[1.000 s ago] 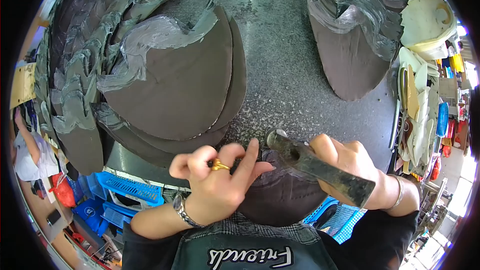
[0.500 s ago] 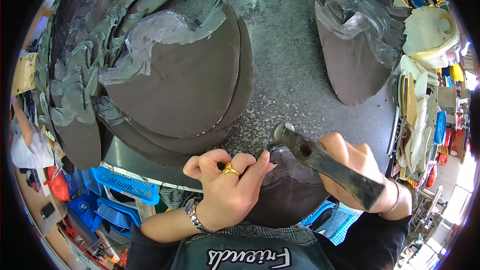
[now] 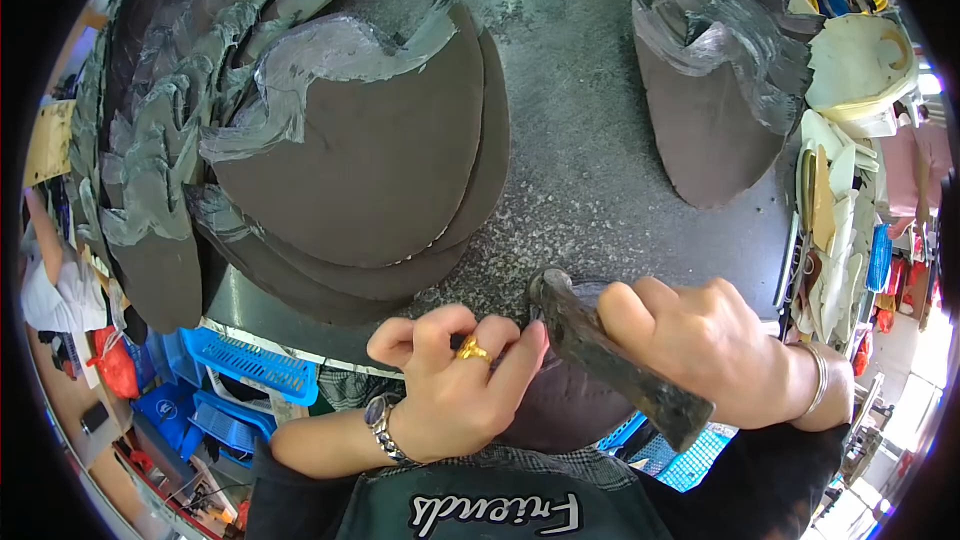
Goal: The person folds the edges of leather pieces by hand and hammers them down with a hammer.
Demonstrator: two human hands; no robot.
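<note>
My right hand point(image 3: 700, 345) is closed round a hammer point(image 3: 635, 375), whose long dark metal head slants from upper left to lower right. Its rounded upper end rests at or just above a dark brown leather-like piece point(image 3: 565, 405) at the table's near edge; I cannot tell if they touch. My left hand point(image 3: 450, 390), with a gold ring and a wristwatch, has its fingers curled. Its index fingertip and thumb are closed at the left side of that piece, just beside the hammer's end. The hammer and my right hand cover part of the piece.
Overlapping brown pieces point(image 3: 350, 180) with grey-smeared curved edges lie on the dark table point(image 3: 560, 90) at left. Another stack point(image 3: 700, 130) is at far right, near pale shaped pieces point(image 3: 835, 210). Blue baskets point(image 3: 255, 365) stand below. A person point(image 3: 65, 285) is at far left.
The hammer's rounded end has come down and slightly left toward the piece. My right hand has shifted with it, and the hammer head slants more steeply. My left hand stays nearly in place.
</note>
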